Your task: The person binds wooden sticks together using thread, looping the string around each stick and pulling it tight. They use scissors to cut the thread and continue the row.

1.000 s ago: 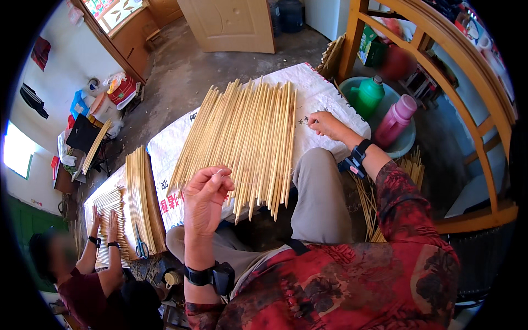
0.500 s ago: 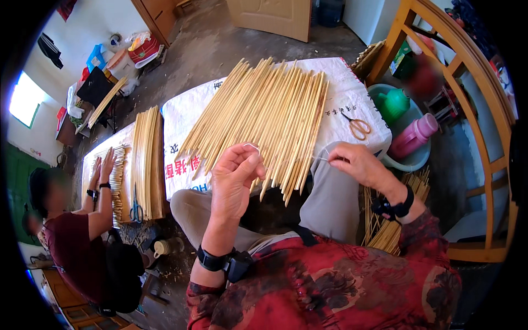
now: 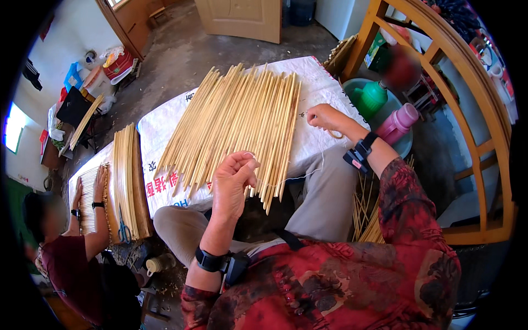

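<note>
A row of long pale sticks (image 3: pixel 236 118) lies side by side on the white printed sheet (image 3: pixel 151 129) over the table before me. Over its near ends my left hand (image 3: pixel 234 179) is pinched closed, with white thread at its fingertips. A slack length of white thread (image 3: pixel 302 176) runs across the sticks' right near ends and up toward my right hand. My right hand (image 3: pixel 328 119) is closed in a pinch above the sheet's right part, apart from the sticks. Beneath it, the scissors (image 3: pixel 334 134) are mostly hidden, with part of a handle showing.
At the left, a co-worker (image 3: pixel 71 253) presses both hands on another row of sticks, beside a stick bundle (image 3: pixel 125 176) and blue scissors (image 3: pixel 125 228). A basin (image 3: pixel 406 144) with a pink flask (image 3: pixel 399 124) stands right of the table, near a wooden frame (image 3: pixel 467 104).
My right hand has moved up and away from the sticks' near ends, over the scissors, drawing out more thread. My left hand stays about in place. The view has shifted slightly.
</note>
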Demonstrator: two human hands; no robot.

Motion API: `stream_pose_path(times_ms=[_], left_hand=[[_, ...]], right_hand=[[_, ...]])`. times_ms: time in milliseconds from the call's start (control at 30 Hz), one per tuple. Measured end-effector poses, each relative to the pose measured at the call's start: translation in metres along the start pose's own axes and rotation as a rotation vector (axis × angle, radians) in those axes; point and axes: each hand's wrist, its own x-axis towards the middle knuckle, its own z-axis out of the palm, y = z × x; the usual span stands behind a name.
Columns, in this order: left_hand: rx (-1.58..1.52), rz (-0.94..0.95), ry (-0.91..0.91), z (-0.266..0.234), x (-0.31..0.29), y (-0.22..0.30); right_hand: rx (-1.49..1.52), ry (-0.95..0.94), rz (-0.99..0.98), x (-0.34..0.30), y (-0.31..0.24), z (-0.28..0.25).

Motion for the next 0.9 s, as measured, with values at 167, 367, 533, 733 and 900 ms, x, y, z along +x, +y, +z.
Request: stream_pose_path(times_ms=[167, 367, 533, 733, 900], left_hand=[[0.015, -0.021, -0.042, 0.010, 0.015, -0.010], [0.057, -0.034, -0.070, 0.015, 0.027, -0.017], [0.187, -0.001, -0.071, 0.013, 0.023, -0.011], [0.353, 0.090, -0.042, 0.014, 0.011, -0.009], [0.395, 0.177, -0.076, 0.011, -0.002, -0.007]], right_hand=[[-0.309, -0.255, 0.000, 0.025, 0.029, 0.019], [-0.544, -0.089, 0.017, 0.033, 0.056, 0.054], [-0.630, 0.136, -0.106, 0.018, 0.020, 0.036], [0.484, -0.258, -0.036, -0.037, -0.130, 0.017], [0.826, -0.198, -0.015, -0.065, -0.154, 0.044]])
